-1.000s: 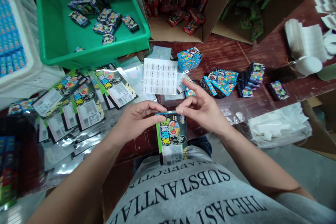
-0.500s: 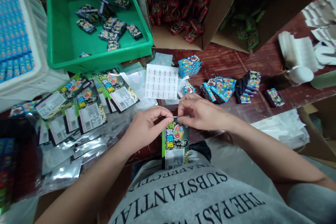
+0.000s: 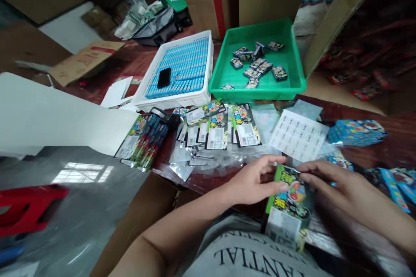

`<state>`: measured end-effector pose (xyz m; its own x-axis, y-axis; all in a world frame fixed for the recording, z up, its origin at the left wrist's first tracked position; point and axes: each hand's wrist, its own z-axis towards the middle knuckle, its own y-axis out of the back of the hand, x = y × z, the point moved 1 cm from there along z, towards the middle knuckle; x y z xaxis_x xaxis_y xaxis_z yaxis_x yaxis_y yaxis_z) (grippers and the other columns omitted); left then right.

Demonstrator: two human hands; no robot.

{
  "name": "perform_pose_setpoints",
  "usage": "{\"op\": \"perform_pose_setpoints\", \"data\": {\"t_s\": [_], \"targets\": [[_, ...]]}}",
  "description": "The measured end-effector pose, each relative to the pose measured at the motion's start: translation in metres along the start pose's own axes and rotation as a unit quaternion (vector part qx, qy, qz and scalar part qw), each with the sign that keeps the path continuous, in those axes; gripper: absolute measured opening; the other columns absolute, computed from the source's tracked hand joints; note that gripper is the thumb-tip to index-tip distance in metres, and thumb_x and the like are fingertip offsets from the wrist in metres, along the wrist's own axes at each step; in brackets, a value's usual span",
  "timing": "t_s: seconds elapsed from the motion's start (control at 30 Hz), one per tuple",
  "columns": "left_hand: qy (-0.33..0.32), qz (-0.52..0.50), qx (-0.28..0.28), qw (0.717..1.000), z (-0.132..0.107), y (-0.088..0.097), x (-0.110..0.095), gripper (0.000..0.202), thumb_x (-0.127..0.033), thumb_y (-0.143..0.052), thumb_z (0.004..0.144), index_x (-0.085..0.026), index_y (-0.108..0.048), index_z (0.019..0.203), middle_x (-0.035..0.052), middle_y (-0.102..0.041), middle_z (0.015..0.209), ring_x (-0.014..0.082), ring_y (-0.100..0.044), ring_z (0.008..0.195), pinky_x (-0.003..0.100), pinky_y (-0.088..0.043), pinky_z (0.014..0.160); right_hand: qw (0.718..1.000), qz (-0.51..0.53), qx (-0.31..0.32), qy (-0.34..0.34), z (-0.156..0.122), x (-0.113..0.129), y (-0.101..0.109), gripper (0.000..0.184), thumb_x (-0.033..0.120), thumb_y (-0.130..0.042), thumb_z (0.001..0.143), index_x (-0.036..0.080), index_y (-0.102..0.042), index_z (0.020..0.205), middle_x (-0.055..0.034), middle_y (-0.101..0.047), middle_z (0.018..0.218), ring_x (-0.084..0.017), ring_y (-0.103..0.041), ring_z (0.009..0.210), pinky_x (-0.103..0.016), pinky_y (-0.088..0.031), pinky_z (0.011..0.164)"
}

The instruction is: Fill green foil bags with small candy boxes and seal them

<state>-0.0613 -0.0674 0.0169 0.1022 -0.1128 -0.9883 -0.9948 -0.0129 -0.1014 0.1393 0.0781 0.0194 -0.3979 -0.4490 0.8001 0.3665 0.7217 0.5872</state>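
A printed candy pouch (image 3: 287, 220), black and green with colourful lettering and a white label, hangs upright close to my shirt. My left hand (image 3: 256, 181) grips its upper left side, thumb across the front. At the top right corner, my right hand (image 3: 334, 184) pinches the edge between thumb and fingers, slightly blurred. Just beyond the hands lies a white sheet of round stickers (image 3: 300, 136). Several similar pouches (image 3: 217, 132) overlap on the table to the left of it, on top of clear plastic bags (image 3: 208, 158).
A green tray (image 3: 256, 94) holds several small dark boxes. Beside it a white crate (image 3: 138, 99) is filled with blue boxes, a black phone (image 3: 164, 78) on top. More pouches (image 3: 141, 143) stand at the table's left edge. Blue boxes (image 3: 355, 132) are stacked at right.
The view has swung left, bringing the crate, floor and left table edge into sight. My left hand has shifted from the pouch's top edge to its upper left side.
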Motion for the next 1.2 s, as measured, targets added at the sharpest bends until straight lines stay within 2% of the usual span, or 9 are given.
{"op": "perform_pose_setpoints", "data": {"t_s": [0.17,0.27,0.37,0.47,0.6,0.8,0.9,1.03,1.2], "targets": [[0.0,0.111,-0.152,0.982,-0.054,0.03,-0.019,0.068,-0.03,-0.061,0.097,-0.033,-0.035,0.16,0.0104,-0.044,0.163,0.0327,-0.048,0.146,0.056,-0.042,0.12,0.99,0.137,-0.041,0.001,0.056,0.05,-0.024,0.034,0.053,-0.06,0.097,0.024,-0.071,0.11,-0.0078,-0.076,0.103,-0.024,-0.072,0.095,-0.039,-0.06,0.087],[-0.013,0.234,-0.296,0.926,-0.084,0.11,-0.066,0.058,-0.036,-0.062,0.095,-0.031,-0.051,0.152,0.0069,-0.055,0.154,0.0337,-0.052,0.141,0.055,-0.041,0.12,0.981,0.161,-0.035,0.105,0.085,0.09,-0.041,0.038,0.048,-0.059,0.1,0.028,-0.066,0.131,-0.0091,-0.068,0.129,-0.025,-0.067,0.116,-0.045,-0.056,0.102],[0.041,0.346,-0.497,0.795,-0.124,0.218,-0.115,0.065,-0.045,-0.063,0.089,-0.024,-0.053,0.15,0.0097,-0.068,0.136,0.0326,-0.066,0.118,0.05,-0.053,0.105,0.974,0.147,-0.006,0.172,0.099,0.104,-0.052,0.062,0.046,-0.061,0.099,0.038,-0.04,0.156,-0.0078,-0.044,0.157,-0.029,-0.051,0.14,-0.052,-0.049,0.114],[0.176,0.477,-0.495,0.704,-0.158,0.302,-0.137,0.076,-0.062,-0.064,0.086,-0.019,-0.055,0.148,0.011,-0.068,0.135,0.0313,-0.065,0.115,0.047,-0.05,0.104,0.978,0.134,-0.013,0.157,0.1,0.087,-0.059,0.057,0.046,-0.058,0.101,0.037,-0.04,0.154,-0.0086,-0.043,0.158,-0.03,-0.048,0.143,-0.053,-0.052,0.111],[0.271,0.535,-0.414,0.685,-0.171,0.341,-0.133,0.088,-0.073,-0.066,0.082,-0.011,-0.057,0.143,0.0138,-0.066,0.134,0.0395,-0.059,0.123,0.056,-0.043,0.109,0.987,0.039,-0.052,0.146,0.084,0.058,-0.062,0.051,0.046,-0.057,0.102,0.03,-0.048,0.149,-0.0121,-0.05,0.151,-0.031,-0.048,0.143,-0.055,-0.05,0.113],[0.175,0.687,-0.436,0.555,-0.109,0.299,-0.118,0.074,-0.065,-0.065,0.085,-0.013,-0.062,0.137,0.0188,-0.056,0.147,0.0472,-0.045,0.138,0.068,-0.032,0.113,0.948,-0.217,-0.038,0.232,0.103,0.076,-0.096,0.072,0.046,-0.074,0.091,0.02,-0.047,0.152,-0.0187,-0.04,0.163,-0.04,-0.038,0.151,-0.065,-0.035,0.121],[0.064,0.626,-0.35,0.694,-0.069,0.238,-0.097,0.056,-0.056,-0.061,0.091,-0.015,-0.069,0.128,0.0134,-0.071,0.13,0.0317,-0.063,0.122,0.046,-0.042,0.113,0.92,-0.275,-0.032,0.277,0.125,0.089,-0.118,0.051,0.028,-0.069,0.096,0.01,-0.057,0.142,-0.023,-0.052,0.154,-0.038,-0.051,0.142,-0.063,-0.036,0.12],[0.184,0.36,-0.296,0.865,-0.058,0.169,-0.065,0.058,-0.072,-0.058,0.086,-0.018,-0.079,0.092,0.0095,-0.079,0.087,0.0295,-0.072,0.085,0.037,-0.056,0.079,0.913,-0.217,-0.096,0.331,0.092,0.098,-0.108,0.033,0.01,-0.046,0.102,0.014,-0.067,0.126,-0.012,-0.074,0.128,-0.025,-0.072,0.116,-0.044,-0.056,0.104],[0.256,-0.066,-0.217,0.94,-0.048,0.113,-0.044,0.06,-0.073,-0.068,0.079,-0.015,-0.078,0.09,0.0131,-0.075,0.075,0.0313,-0.073,0.076,0.042,-0.058,0.069,0.897,-0.127,-0.048,0.42,0.018,0.094,-0.071,0.039,0.039,-0.058,0.101,0.018,-0.062,0.134,-0.0079,-0.074,0.131,-0.023,-0.07,0.12,-0.041,-0.058,0.103]]}}
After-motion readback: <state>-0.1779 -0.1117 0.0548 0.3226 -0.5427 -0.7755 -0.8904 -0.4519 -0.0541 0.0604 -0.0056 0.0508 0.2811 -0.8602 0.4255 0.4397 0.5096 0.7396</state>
